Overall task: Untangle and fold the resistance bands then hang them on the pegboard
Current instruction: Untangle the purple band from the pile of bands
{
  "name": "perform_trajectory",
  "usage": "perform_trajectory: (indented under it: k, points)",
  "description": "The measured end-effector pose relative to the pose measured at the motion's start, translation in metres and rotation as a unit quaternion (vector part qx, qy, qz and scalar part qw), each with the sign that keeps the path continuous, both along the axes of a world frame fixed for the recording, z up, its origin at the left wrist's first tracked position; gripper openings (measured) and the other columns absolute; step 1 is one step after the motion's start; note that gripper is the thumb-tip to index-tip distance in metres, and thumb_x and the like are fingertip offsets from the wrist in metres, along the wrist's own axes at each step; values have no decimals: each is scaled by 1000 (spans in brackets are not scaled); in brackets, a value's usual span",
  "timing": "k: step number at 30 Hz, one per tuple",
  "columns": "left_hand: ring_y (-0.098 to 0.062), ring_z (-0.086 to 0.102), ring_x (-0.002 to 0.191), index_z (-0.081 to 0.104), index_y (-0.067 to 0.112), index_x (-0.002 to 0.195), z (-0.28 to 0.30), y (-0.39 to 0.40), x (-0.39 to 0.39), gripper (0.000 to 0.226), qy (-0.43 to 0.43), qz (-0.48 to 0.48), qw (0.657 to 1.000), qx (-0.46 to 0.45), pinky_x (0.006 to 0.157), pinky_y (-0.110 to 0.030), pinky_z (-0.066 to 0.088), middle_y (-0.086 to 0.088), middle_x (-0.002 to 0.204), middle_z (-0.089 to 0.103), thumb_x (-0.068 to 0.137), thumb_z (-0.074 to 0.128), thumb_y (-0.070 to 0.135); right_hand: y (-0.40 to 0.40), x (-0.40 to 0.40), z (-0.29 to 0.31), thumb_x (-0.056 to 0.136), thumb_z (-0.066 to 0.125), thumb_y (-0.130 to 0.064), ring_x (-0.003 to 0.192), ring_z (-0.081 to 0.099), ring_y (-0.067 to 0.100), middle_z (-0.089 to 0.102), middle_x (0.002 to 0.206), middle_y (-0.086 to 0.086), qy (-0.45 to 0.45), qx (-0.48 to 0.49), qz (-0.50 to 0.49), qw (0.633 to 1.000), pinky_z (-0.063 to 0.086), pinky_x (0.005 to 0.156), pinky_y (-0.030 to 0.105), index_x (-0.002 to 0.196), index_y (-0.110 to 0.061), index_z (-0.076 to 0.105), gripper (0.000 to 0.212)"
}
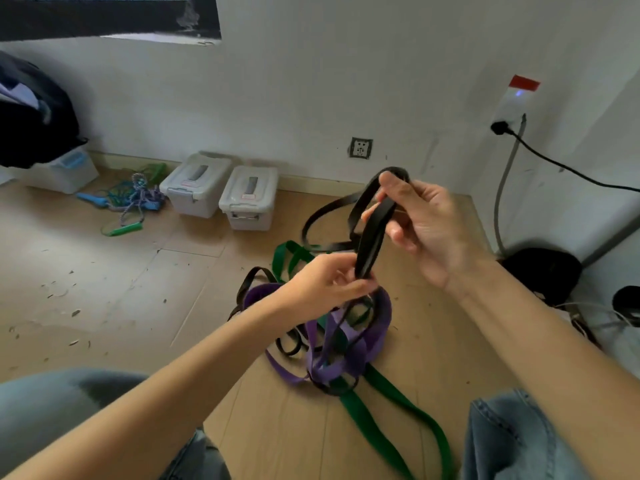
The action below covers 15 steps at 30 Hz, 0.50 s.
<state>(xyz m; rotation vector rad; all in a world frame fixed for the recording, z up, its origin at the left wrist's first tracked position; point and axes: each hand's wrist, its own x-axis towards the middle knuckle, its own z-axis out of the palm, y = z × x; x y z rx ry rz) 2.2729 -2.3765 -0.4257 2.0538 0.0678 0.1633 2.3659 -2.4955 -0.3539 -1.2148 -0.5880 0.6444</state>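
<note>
Your right hand [420, 223] pinches the upper end of a folded black band [372, 237], and your left hand [325, 282] grips its lower end, so the band hangs in the air between them. Under your hands the purple band [346, 355] and green band [381, 427] (with more black loops) lie tangled on the floor [104, 289].

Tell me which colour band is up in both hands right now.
The black band: the right hand grips its upper loop, the left hand pinches its lower end. The purple bands and green bands lie on the floor.
</note>
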Motion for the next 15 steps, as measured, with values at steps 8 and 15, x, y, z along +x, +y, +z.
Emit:
perform_trajectory:
  k: [8,15]
  points:
    - [-3,60,54,70,18,83,63,36,-11,19,-86,115,989,40,49,-12,46,-1,68,68,91,53,25,-7,33,-6,71,66,-49,49,53,5,70,98,7,46,13,70,996,43,42,13,102,-13,62,47]
    - [-22,62,75,61,7,85,58,29,-13,22,55,109,990,71,69,-29,51,-15,88,65,95,46,20,3,4,-50,82,66,-32,61,62,1,69,92,-3,-185,-335,190,904,42,48,11,104,-24,60,24]
